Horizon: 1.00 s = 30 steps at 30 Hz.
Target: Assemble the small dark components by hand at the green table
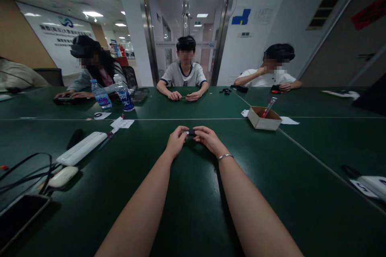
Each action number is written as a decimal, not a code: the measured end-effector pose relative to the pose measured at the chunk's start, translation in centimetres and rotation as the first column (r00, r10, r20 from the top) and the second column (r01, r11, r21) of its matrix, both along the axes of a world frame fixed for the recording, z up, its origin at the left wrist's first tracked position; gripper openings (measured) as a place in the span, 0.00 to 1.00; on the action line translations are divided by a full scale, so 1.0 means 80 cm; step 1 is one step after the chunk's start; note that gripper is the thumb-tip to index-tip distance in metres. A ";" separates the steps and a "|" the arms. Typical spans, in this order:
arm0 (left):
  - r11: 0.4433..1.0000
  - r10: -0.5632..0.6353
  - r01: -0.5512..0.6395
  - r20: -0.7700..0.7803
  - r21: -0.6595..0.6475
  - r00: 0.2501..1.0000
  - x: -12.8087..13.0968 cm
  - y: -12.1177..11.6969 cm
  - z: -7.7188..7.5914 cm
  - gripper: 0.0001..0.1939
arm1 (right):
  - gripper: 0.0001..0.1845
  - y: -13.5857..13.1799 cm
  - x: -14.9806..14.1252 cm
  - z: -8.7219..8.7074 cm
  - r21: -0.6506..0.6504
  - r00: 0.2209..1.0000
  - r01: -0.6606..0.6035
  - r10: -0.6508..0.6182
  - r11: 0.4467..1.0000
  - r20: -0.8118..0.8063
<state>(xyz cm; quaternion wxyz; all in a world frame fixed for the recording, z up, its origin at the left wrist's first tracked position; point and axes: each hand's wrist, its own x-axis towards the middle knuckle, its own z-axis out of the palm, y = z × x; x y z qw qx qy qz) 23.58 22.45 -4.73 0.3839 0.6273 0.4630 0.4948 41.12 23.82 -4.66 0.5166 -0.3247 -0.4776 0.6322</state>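
Both my arms reach forward over the dark green table (193,192). My left hand (175,141) and my right hand (208,137) meet at the middle, fingers pinched together on a small dark object with a silvery end (189,132). The object is mostly hidden between my fingertips. A thin silver bracelet (225,156) circles my right wrist.
A small open cardboard box (263,118) holding a red pen stands at right. At left lie a white power strip (81,148), a white mouse (62,176), black cables, a phone (21,215) and two water bottles (123,94). Three people sit across the table.
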 end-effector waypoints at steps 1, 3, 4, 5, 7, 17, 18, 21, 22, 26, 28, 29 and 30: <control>1.000 0.002 -0.002 0.018 -0.002 1.000 0.000 0.001 0.000 0.12 | 0.17 0.000 0.000 0.000 0.004 1.000 -0.009 0.009 1.000 0.000; 1.000 0.012 -0.012 0.070 -0.006 0.997 0.000 0.003 0.000 0.11 | 0.20 0.000 0.000 0.001 0.022 0.999 -0.032 0.031 0.999 0.022; 1.000 0.020 -0.019 0.096 -0.010 0.995 0.000 0.004 0.000 0.11 | 0.21 0.000 -0.001 0.001 0.036 0.998 -0.043 0.041 0.998 0.048; 0.999 0.029 -0.027 0.117 -0.017 0.993 0.000 0.004 0.000 0.11 | 0.21 0.000 -0.002 0.001 0.054 0.995 -0.054 0.049 0.997 0.085; 0.999 0.041 -0.038 0.126 -0.026 0.991 0.000 0.005 0.000 0.11 | 0.19 0.002 -0.005 -0.002 0.089 0.983 -0.073 0.057 0.993 0.173; 0.996 0.061 -0.044 -0.229 0.079 0.972 0.002 -0.001 -0.001 0.08 | 0.17 0.003 -0.020 -0.011 0.150 0.953 -0.017 -0.030 0.989 0.303; 0.997 0.053 -0.039 -0.241 0.065 0.969 0.002 -0.001 -0.002 0.08 | 0.18 0.002 -0.021 -0.008 0.119 0.966 -0.010 -0.021 0.993 0.257; 0.998 0.055 -0.050 -0.243 0.023 0.968 0.004 -0.001 -0.006 0.10 | 0.19 -0.004 -0.025 -0.001 0.018 0.990 -0.013 0.010 1.000 0.144; 0.998 0.057 -0.057 -0.233 0.004 0.971 0.005 -0.001 -0.007 0.10 | 0.19 -0.005 -0.027 0.000 0.001 0.990 -0.023 0.022 1.000 0.139; 0.991 -0.094 0.080 -0.140 -0.104 0.986 -0.006 -0.027 0.003 0.15 | 0.22 -0.005 -0.034 -0.002 0.059 0.971 -0.056 0.041 0.997 0.237; 0.973 -0.186 0.161 -0.151 -0.163 0.971 -0.030 -0.063 0.021 0.23 | 0.26 -0.005 -0.037 -0.005 0.090 0.963 -0.052 0.026 0.995 0.270; 0.973 -0.167 0.130 -0.199 -0.190 0.966 -0.048 -0.088 0.032 0.27 | 0.27 -0.004 -0.039 -0.007 0.094 0.961 -0.044 0.016 0.995 0.277; 0.968 -0.173 0.115 -0.264 -0.222 0.949 -0.070 -0.117 0.045 0.28 | 0.27 -0.004 -0.040 -0.009 0.093 0.959 -0.035 0.008 0.995 0.283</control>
